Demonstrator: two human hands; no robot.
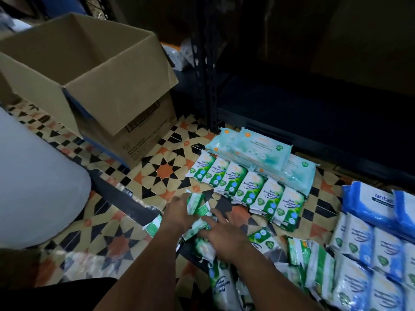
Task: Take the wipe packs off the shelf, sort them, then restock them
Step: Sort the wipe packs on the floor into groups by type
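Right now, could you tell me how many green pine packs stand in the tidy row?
6, side by side in the row of green pine packs on the tiled floor, before the pale teal packs.

"Pine Antibacterial Wipes" on row of green packs [244, 187], partial "anta…" on blue pack [372, 203], carton [116, 86] print illegible

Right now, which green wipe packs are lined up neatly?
The six Pine Antibacterial packs just below the pale aqua packs overlap in one tidy row; the green packs under the hands lie jumbled.
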